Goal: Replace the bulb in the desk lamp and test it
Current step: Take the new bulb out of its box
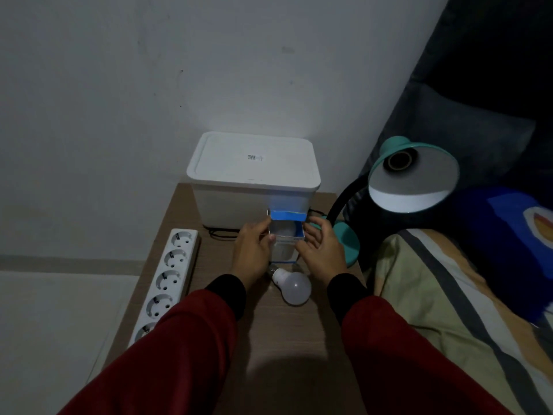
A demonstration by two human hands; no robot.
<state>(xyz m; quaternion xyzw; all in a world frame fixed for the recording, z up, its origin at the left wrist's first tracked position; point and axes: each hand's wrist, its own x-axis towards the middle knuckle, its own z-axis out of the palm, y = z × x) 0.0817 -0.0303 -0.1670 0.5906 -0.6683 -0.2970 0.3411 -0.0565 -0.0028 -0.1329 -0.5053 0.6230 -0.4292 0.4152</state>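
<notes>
A small white and blue bulb box [285,250] stands upright on the wooden table [269,330], its top flap open. A white bulb [283,228] shows inside it. My left hand [253,254] grips the box's left side and my right hand [321,250] rests against its right side. A loose white bulb [292,286] lies on its side on the table just in front of the box, between my wrists. The teal desk lamp [414,175] stands to the right, its shade tipped toward me with an empty dark socket [399,160].
A white lidded plastic bin [254,175] stands behind the box against the wall. A white power strip [167,280] lies along the table's left edge. The lamp's teal base [348,241] sits by my right hand. A bed with a striped blanket [449,295] borders the table's right side.
</notes>
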